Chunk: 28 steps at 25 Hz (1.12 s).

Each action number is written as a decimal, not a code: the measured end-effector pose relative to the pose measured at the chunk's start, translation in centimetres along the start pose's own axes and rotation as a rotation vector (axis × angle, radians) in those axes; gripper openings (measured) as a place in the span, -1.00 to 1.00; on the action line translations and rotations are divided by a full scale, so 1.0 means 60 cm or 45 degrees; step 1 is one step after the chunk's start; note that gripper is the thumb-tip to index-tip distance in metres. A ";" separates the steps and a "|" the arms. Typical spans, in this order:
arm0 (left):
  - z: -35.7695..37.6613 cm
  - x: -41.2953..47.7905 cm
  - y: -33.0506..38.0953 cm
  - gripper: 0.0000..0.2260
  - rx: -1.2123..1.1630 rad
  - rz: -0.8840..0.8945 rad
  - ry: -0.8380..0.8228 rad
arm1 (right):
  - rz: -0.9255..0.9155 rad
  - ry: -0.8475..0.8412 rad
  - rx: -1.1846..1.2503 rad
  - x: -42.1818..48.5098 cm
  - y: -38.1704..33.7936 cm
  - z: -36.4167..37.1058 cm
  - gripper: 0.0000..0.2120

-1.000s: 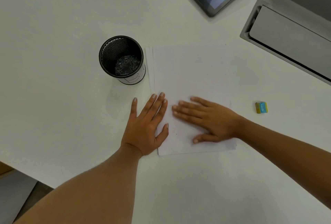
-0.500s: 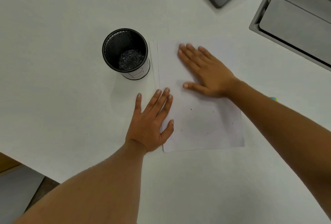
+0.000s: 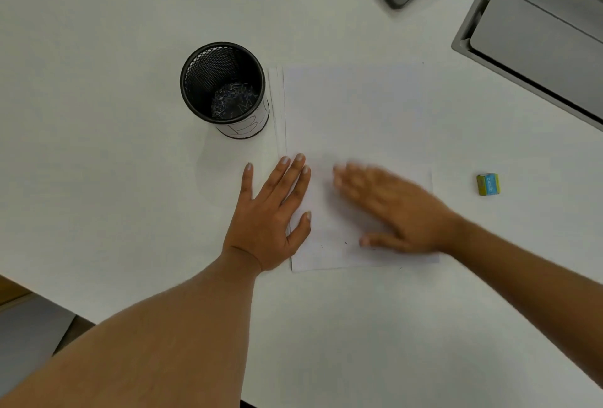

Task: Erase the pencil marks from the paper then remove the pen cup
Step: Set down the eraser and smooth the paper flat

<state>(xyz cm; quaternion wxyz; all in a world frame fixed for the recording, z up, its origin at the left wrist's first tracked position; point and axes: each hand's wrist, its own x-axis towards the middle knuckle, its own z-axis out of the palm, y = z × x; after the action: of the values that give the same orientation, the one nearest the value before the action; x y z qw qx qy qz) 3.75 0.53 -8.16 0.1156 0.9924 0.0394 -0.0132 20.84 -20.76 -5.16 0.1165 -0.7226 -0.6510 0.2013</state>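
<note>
- Left hand (image 3: 270,212), centre of frame: lay flat and open, palm down, fingers spread, grasping nothing. Thumb and fingertips overlapped the left edge of the paper (image 3: 355,120); the palm rested on the bench (image 3: 98,81). Judged to be pinning the sheet.
- Right hand (image 3: 398,208), just right of centre: flat, open, empty, motion-blurred over the lower half of the paper. Contact with the sheet could not be confirmed through the blur.
- Paper: white sheet at frame centre, with edges of further sheets showing along its left side. A few small dark specks sat near its lower edge, below the right hand; whether crumbs or marks, cannot tell. No pencil marks could be made out on the upper part.
- Eraser (image 3: 488,184), right of frame: yellow-green block with a blue sleeve, on the bench, well apart from the paper and touched by neither hand.
- Pen cup (image 3: 225,88), upper left of centre: black mesh, upright, just beside the paper's left edge, with loose shreds at its bottom. Not yet removed.
- Step in hand, judged: brushing debris off the sheet, closing out the erasing.
- Next move calls for: a free hand wrapping the cup wall and lifting it straight up, so the shreds stay inside.
</note>
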 end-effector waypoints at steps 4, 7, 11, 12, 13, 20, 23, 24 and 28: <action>0.001 0.000 -0.001 -0.44 0.008 0.006 0.025 | 0.303 0.163 -0.035 0.064 0.032 -0.017 -0.31; 0.002 0.000 0.000 -0.45 0.011 0.013 0.035 | 0.212 0.034 -0.116 0.051 -0.028 0.037 -0.28; 0.002 0.000 -0.001 -0.44 0.022 0.008 0.032 | -0.019 -0.115 -0.058 -0.039 -0.129 0.086 -0.28; 0.002 0.000 -0.001 -0.44 0.019 0.007 0.032 | -0.076 -0.147 -0.020 -0.059 -0.143 0.091 -0.30; 0.002 0.001 0.000 -0.45 0.016 0.006 0.031 | -0.118 -0.150 0.029 -0.074 -0.147 0.090 -0.32; 0.002 0.001 0.001 -0.47 -0.008 -0.018 0.043 | 0.443 0.172 0.019 -0.012 -0.021 0.013 -0.32; 0.003 0.001 0.000 -0.47 -0.001 -0.013 0.044 | 0.329 0.053 -0.100 0.006 -0.049 0.045 -0.25; 0.004 0.001 0.000 -0.47 0.003 -0.013 0.043 | 0.230 0.000 -0.102 -0.001 -0.076 0.062 -0.24; 0.004 0.000 -0.001 -0.45 0.001 -0.006 0.046 | -0.092 -0.131 0.013 -0.058 -0.156 0.095 -0.33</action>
<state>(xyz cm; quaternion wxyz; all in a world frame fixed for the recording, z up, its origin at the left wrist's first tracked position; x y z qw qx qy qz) 3.76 0.55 -8.41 0.1145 0.9924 0.0438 0.0044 9.71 -23.59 -5.75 0.0938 -0.6868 -0.6807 0.2371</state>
